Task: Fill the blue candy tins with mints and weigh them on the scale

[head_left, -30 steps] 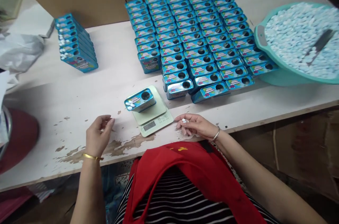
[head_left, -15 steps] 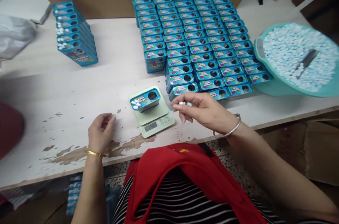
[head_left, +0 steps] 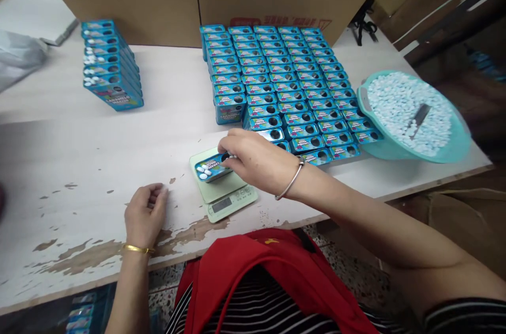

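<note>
A blue candy tin (head_left: 215, 165) lies on the pan of a pale green kitchen scale (head_left: 237, 198), with a few white candy tablets (head_left: 204, 170) on its left end. My right hand (head_left: 253, 157) is over the tin's right end, its fingertips closed at the round dark hole. A bit of white tablet shows between the fingers; the rest is hidden by the hand. My left hand (head_left: 146, 213) rests on the table left of the scale, fingers loosely curled in, with nothing in them.
Rows of blue tins (head_left: 292, 94) with round holes stand behind the scale. A short row of tins (head_left: 113, 78) with tablets on top is at the left. A turquoise basin (head_left: 460, 128) of tablets, with a dark scoop (head_left: 419, 114), stands at the right. A large cardboard box (head_left: 158, 2) backs the table.
My right hand has moved left from beside the scale to the tin's hole, with the tablets in its fingers. My left hand has stayed curled on the table. The camera view has shifted.
</note>
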